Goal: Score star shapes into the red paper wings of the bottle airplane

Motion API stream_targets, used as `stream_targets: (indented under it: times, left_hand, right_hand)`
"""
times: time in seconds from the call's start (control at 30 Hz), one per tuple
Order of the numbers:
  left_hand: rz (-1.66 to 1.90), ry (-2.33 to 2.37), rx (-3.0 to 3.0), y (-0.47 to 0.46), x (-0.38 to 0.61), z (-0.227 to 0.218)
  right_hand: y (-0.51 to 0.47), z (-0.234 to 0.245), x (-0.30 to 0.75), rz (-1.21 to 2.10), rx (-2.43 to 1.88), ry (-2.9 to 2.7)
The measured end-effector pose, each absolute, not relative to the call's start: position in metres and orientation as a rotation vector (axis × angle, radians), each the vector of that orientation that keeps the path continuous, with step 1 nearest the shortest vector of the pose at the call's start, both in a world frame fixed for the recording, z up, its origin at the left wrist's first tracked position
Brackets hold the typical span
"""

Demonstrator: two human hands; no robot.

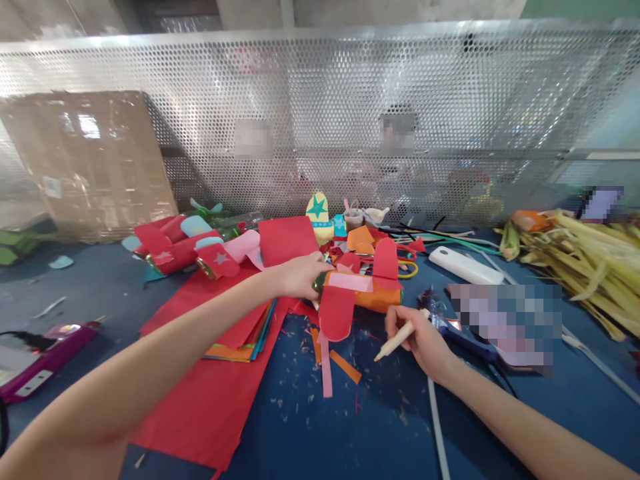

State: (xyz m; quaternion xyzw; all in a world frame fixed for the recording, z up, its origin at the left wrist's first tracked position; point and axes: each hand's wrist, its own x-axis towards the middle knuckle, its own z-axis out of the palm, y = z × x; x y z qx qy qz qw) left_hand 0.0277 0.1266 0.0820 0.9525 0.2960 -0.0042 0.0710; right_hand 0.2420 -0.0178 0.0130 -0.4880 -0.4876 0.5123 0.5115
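Note:
In the middle of the table lies a toy plane (pixel 377 298) made of a green bottle wrapped in orange paper, with red paper wings and a pale pink strip across the top. My left hand (pixel 303 275) is closed around its green end, the fingertips partly hidden behind it. Just right of the plane, my right hand (pixel 417 337) grips a cream-coloured marker pen (pixel 397 341), its tip pointing down and left above the table. Below the plane are a pink paper strip (pixel 327 367) and an orange strip (pixel 346 367).
Red paper sheets (pixel 200 420) lie at left, beside finished red paper planes (pixel 185 250). A glue gun (pixel 465 343), a phone (pixel 505 327) and a white case (pixel 465 265) sit at right, near dried husks (pixel 590 260). A magenta power strip (pixel 47 360) is far left; a perforated metal panel (pixel 340 93) stands behind.

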Motion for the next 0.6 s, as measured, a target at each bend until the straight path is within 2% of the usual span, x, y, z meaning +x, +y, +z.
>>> stream_targets:
  times: [0.27, 0.4, 0.6]
  left_hand:
    - [0.172, 1.076, 2.967, 0.104, 0.022, 0.068]
    - [0.144, 1.113, 2.990, 0.099, 0.024, 0.066]
    - [0.036, 1.162, 3.043, 0.087, 0.026, 0.065]
  right_hand:
    - [-0.020, 0.014, 0.242, 1.206, -1.184, -1.272]
    - [-0.020, 0.016, 0.240, 1.177, -1.173, -1.287]
    - [-0.022, 0.010, 0.240, 1.307, -1.117, -1.233]
